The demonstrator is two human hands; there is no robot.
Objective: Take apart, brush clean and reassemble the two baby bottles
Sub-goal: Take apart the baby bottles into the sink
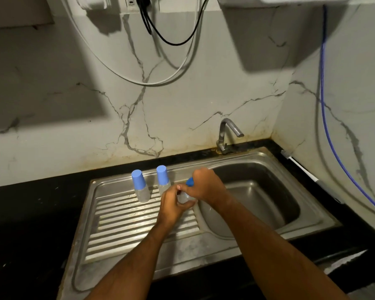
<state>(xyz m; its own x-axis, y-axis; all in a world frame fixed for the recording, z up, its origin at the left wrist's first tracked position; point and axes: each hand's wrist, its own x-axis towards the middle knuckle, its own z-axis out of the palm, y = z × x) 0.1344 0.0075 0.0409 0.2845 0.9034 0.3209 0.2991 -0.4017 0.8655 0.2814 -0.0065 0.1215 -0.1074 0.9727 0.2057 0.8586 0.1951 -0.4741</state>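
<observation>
Sink: you stand at a steel unit with its basin on your right and a ribbed drainboard on your left; the tap shows no water running.
Brush: a long white-handled one lies on the dark counter behind the basin, well apart from both hands and untouched.
Standing bottles: two clear ones wearing tall blue caps stand upright at the back of the drainboard, the left bottle clear of your hands and the right bottle just beside your left hand.
Held bottle: a third clear body sits tilted over the edge between drainboard and basin, mostly hidden by your fingers.
Left hand: it wraps around the clear body from below, fingers curled, holding it firm.
Right hand: it closes over the blue top of that bottle, only a small part of which shows.
Step in hand: it reads as taking apart, the top being twisted against the body; which way you are turning cannot be told.
Next move: keep the body steady, free the top, set it down on the drainboard, then reach for the brush.
</observation>
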